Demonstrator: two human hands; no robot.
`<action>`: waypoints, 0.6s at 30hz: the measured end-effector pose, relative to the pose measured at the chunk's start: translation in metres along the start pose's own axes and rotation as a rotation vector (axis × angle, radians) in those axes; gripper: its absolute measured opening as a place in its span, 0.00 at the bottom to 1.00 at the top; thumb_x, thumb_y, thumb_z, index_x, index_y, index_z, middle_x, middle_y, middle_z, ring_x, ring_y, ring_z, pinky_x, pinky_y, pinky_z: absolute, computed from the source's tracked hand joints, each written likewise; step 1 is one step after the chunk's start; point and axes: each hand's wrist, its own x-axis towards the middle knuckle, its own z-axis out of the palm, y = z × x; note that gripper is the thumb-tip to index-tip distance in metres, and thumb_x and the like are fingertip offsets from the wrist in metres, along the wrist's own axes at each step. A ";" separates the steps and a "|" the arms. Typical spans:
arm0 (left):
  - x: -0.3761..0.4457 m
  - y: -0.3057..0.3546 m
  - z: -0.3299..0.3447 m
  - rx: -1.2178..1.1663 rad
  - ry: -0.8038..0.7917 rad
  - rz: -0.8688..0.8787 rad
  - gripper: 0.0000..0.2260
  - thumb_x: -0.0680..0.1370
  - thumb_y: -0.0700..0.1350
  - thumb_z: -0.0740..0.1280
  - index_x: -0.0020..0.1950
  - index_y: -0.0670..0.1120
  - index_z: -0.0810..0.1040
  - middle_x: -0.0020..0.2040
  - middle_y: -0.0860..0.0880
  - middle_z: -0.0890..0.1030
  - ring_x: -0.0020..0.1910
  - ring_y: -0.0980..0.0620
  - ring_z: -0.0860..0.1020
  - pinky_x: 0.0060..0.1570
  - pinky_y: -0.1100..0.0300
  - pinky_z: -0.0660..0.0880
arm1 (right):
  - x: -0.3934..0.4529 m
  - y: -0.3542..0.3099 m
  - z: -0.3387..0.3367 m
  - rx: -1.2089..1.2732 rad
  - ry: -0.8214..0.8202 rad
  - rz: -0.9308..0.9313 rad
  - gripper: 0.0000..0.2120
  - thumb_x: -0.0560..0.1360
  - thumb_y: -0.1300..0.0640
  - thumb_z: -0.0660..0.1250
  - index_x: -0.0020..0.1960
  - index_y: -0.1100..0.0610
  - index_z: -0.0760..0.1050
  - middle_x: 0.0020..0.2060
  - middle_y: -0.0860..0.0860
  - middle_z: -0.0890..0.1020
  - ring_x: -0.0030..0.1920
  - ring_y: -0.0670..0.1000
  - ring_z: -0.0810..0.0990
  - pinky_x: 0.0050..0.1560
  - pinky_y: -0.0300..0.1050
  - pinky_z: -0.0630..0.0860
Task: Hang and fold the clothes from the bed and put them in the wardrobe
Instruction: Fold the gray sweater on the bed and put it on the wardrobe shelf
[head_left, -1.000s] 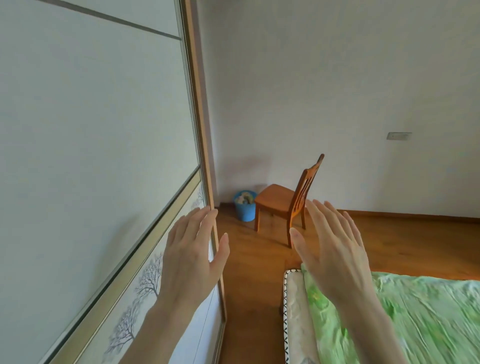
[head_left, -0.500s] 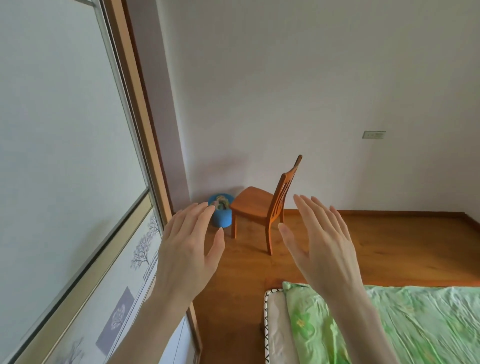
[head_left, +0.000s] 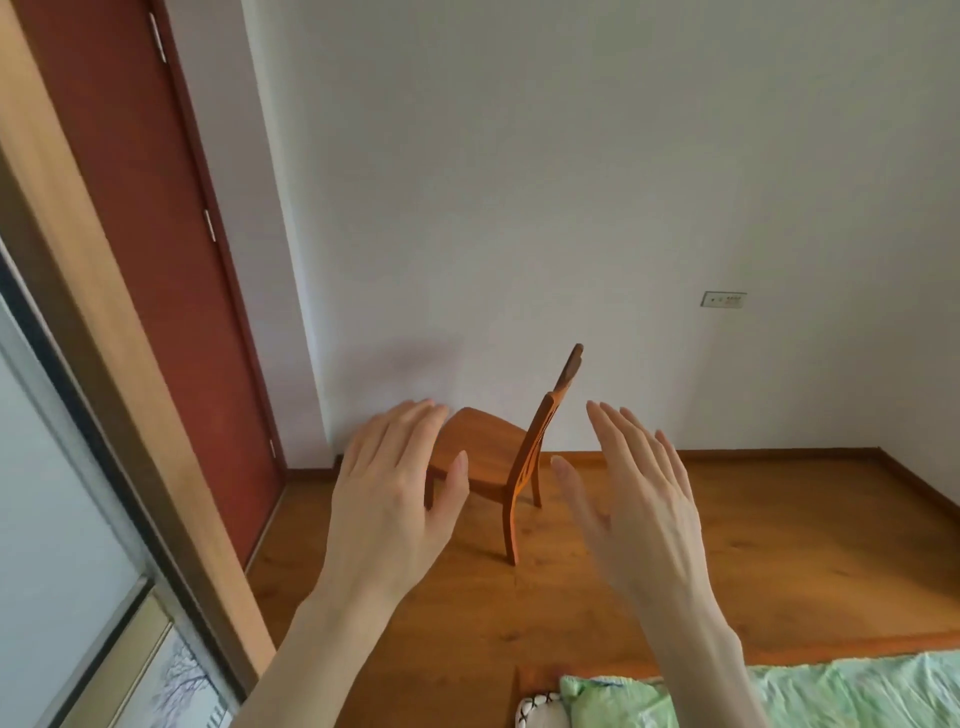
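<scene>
My left hand (head_left: 397, 493) and my right hand (head_left: 641, 493) are both raised in front of me, fingers straight, palms turned toward each other, holding nothing. The wardrobe's sliding door (head_left: 57, 519) with its light wooden frame fills the left edge. The bed's corner with a green sheet (head_left: 831, 691) shows at the bottom right. No clothes are visible in this view.
A wooden chair (head_left: 519, 457) stands on the wood floor (head_left: 779, 545) beyond my hands, near the white wall. A dark red door (head_left: 171, 291) is at the left, past the wardrobe. A wall socket (head_left: 723, 300) sits on the far wall.
The view has swung right and away from the wardrobe: the red door has come into sight, the blue bin is hidden, and less of the bed shows. Both hands stay raised and empty.
</scene>
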 end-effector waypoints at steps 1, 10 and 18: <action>0.008 -0.005 0.011 -0.010 -0.015 -0.009 0.23 0.83 0.56 0.61 0.70 0.43 0.79 0.67 0.44 0.83 0.67 0.43 0.80 0.66 0.44 0.79 | 0.008 0.003 0.008 -0.012 -0.006 0.007 0.32 0.83 0.36 0.57 0.79 0.55 0.69 0.76 0.51 0.73 0.79 0.52 0.67 0.80 0.51 0.56; 0.079 -0.054 0.116 -0.063 -0.099 0.001 0.24 0.84 0.57 0.60 0.72 0.43 0.78 0.69 0.44 0.81 0.69 0.44 0.79 0.68 0.46 0.77 | 0.087 0.046 0.086 -0.053 0.007 0.093 0.31 0.81 0.37 0.61 0.79 0.53 0.70 0.76 0.51 0.74 0.78 0.54 0.69 0.79 0.58 0.63; 0.164 -0.087 0.244 -0.151 -0.145 0.060 0.24 0.83 0.57 0.61 0.72 0.43 0.78 0.70 0.44 0.81 0.69 0.45 0.79 0.67 0.47 0.78 | 0.173 0.117 0.163 -0.082 0.053 0.186 0.32 0.81 0.36 0.61 0.78 0.54 0.71 0.76 0.51 0.74 0.77 0.54 0.70 0.79 0.58 0.60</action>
